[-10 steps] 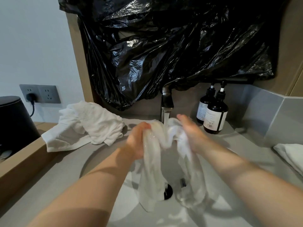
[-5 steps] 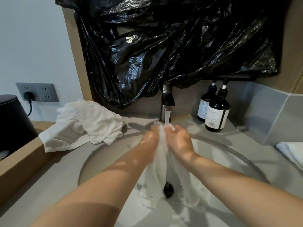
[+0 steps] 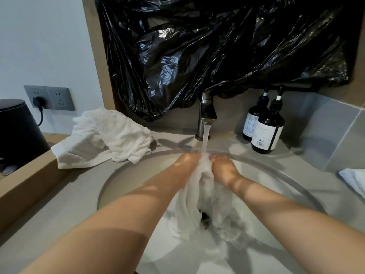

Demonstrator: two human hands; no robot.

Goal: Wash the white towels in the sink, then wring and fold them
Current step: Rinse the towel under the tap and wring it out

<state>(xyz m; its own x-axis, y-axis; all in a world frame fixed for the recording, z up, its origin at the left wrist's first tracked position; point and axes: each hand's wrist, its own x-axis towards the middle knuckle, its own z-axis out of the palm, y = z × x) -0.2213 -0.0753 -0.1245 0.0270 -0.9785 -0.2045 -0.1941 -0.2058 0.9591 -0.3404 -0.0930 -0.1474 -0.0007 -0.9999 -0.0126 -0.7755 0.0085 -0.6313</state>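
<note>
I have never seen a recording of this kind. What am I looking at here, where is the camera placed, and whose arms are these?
There is no machine here. The two bare arms belong to a person, and every picture comes from one camera worn on that person's head. It looks forward and down, so you see the arms as the person does.

The left hand and right hand together hold a wet white towel under the water stream from the tap, over the sink.

On the counter to the left lies a heap of white towels. Another white cloth shows at the right edge. Two dark pump bottles stand right of the tap. Black plastic hangs behind.
</note>
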